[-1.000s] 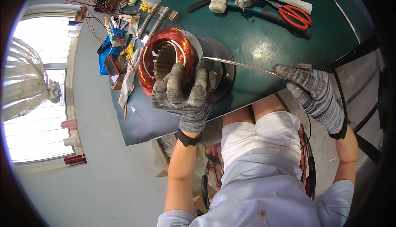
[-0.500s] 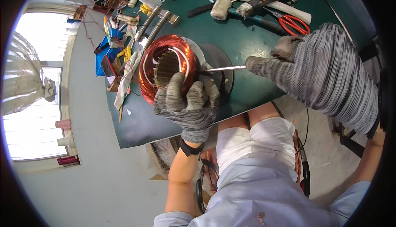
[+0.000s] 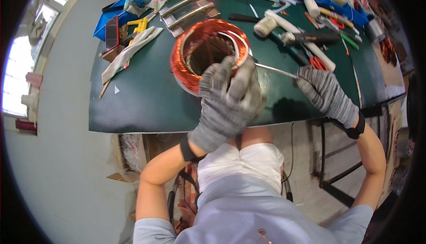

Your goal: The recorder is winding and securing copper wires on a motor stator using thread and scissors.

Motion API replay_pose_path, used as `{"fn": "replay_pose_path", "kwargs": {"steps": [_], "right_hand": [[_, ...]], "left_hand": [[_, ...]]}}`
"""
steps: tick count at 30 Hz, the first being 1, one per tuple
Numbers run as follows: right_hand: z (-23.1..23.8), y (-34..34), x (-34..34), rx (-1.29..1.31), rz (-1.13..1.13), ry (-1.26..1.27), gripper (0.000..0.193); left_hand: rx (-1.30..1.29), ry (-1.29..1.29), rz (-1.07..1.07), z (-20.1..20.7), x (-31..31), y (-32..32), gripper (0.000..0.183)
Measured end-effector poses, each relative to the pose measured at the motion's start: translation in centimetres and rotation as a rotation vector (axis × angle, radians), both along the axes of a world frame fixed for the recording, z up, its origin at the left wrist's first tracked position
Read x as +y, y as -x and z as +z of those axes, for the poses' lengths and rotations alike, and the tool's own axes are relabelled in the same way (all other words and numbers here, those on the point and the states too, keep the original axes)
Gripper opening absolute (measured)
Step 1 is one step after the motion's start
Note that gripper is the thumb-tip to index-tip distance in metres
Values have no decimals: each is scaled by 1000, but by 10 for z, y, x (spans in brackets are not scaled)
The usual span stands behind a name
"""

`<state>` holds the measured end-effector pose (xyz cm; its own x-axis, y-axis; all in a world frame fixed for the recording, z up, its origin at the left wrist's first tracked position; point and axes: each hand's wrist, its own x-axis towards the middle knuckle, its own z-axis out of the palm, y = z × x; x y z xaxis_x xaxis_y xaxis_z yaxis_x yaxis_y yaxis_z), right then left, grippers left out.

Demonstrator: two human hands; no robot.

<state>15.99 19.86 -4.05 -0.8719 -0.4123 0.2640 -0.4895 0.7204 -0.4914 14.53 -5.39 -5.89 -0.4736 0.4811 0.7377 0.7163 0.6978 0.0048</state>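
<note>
A motor stator (image 3: 184,51) wound with orange-red copper wire stands on the green table, its slotted bore facing up. White sleeving (image 3: 242,44) curves along the right side of its winding. My left hand (image 3: 228,100), in a grey knitted glove, is closed on the stator's near right rim. Its fingertips are slightly blurred and partly hide the winding. Off to the right, my gloved right hand (image 3: 326,89) is closed on the end of a thin pale strip (image 3: 277,70). That strip runs to the stator's right side, where its other end is hard to make out.
Behind the stator lies a metal frame with two bars (image 3: 191,11). At the left are a blue bin (image 3: 103,26) and a white cloth strip (image 3: 131,53). A mallet (image 3: 265,27), a dark-handled tool (image 3: 317,38) and red-handled scissors (image 3: 318,63) lie toward the back right.
The view has shifted, showing more of the table's right side. My left hand has moved farther over the stator's right rim. My right hand still holds the strip, now lower at its outer end.
</note>
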Motion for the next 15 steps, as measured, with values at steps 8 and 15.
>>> {"fn": "replay_pose_path", "kwargs": {"steps": [8, 15], "right_hand": [[25, 18, -12, -500, 3, -200, 34], [-108, 18, 17, -285, -42, 173, 33]], "left_hand": [[17, -185, -519, 8, -81, 72, 19], [-99, -395, -446, -9, -72, 57, 16]]}}
